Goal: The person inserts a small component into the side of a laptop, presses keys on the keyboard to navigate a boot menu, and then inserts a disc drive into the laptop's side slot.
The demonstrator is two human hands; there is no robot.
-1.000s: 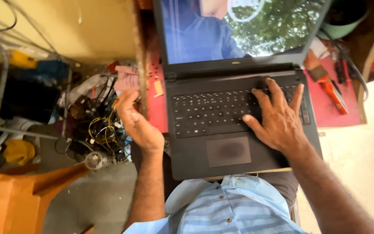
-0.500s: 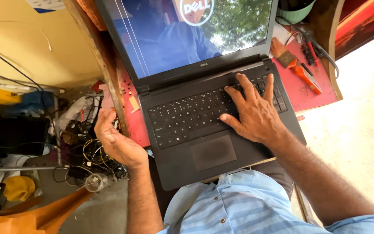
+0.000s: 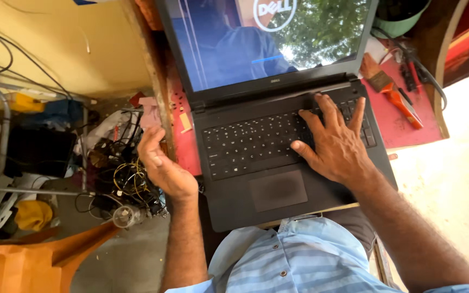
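- Right grip [image 3: 336, 145] lies flat, fingers spread, on the black laptop's [image 3: 278, 157] keyboard, holding nothing.
- Left grip [image 3: 161, 165] hangs half-curled and empty past the red desk's [image 3: 183, 146] left edge, above tangled wires [image 3: 128, 182].
- Open floor lies right.
- Since a second ago, the laptop sits lower in view.

A red-topped table [image 3: 403, 127] carries a black laptop [image 3: 278, 179], a paintbrush [image 3: 378, 78] and an orange-handled tool [image 3: 405, 108].

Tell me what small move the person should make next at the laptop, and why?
Probably wait, right hand resting on the keys: the screen shows only a logo and a bar, so the laptop looks mid-startup. The left hand hangs open beside it.
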